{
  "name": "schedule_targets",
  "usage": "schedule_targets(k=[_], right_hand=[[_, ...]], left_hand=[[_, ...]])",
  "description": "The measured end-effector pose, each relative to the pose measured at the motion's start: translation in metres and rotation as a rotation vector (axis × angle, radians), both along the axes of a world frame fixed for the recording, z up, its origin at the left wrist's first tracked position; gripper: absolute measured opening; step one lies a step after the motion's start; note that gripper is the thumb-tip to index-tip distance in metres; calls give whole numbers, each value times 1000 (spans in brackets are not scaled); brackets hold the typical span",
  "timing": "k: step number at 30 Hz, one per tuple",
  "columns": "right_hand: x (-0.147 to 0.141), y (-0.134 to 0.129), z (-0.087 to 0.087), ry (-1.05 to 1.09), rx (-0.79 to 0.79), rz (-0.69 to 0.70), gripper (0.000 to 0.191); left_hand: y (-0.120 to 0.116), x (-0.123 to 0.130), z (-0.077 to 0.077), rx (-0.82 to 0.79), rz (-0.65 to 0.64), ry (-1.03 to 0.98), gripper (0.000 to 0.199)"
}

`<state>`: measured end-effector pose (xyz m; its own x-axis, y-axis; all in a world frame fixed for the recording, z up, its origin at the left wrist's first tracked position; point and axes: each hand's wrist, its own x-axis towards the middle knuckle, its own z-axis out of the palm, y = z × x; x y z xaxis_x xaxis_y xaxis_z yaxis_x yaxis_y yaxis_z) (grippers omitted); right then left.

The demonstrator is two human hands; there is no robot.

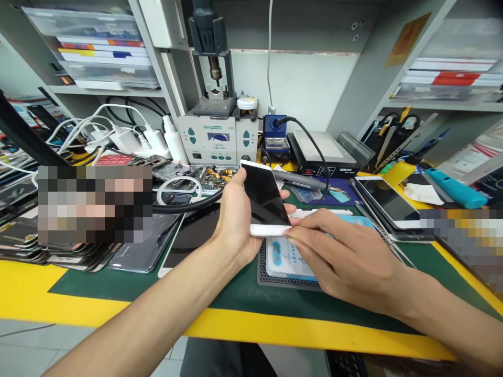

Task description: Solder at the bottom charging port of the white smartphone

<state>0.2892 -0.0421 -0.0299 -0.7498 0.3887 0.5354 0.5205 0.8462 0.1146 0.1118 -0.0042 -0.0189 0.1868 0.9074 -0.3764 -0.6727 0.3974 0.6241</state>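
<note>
A smartphone (pixel 265 195) with a dark screen and white ends lies in my left hand (pixel 236 212). The left thumb runs along its left edge, and fingertips show past its right edge. My right hand (pixel 346 251) is closed in a pinch at the phone's lower right corner; whether anything small sits between those fingertips is hidden. Below the phone, a clear plastic box (pixel 288 267) with blue print rests on a dark perforated mat (pixel 263 272). A thin white tool (pixel 310 212) lies behind the right fingers.
A hot air station (pixel 220 139) stands at the back, beside a soldering iron holder (pixel 275 139) and its black cable. Phones (pixel 387 201) lie to the right, and stacked phone parts (pixel 23 251) fill the left. Another dark-screened device (pixel 192 235) lies left of my wrist.
</note>
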Motion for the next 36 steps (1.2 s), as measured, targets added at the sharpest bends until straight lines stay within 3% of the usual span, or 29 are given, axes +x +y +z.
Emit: schedule_targets(k=[8,14,18,36], right_hand=[[-1,1,8,282,-384,72,15],[1,-2,15,533,-607,-41,12],[0,-3,16,612,-755,-39,16],[-4,-3,20,707,-952,-106,24]], left_hand=[[-1,0,5,-44,21,-29,50],[0,-5,12,-140,-40,-160,59],[1,-6,13,-142,-53,-165,61],[1,-8,11,-138,-88,-196,55]])
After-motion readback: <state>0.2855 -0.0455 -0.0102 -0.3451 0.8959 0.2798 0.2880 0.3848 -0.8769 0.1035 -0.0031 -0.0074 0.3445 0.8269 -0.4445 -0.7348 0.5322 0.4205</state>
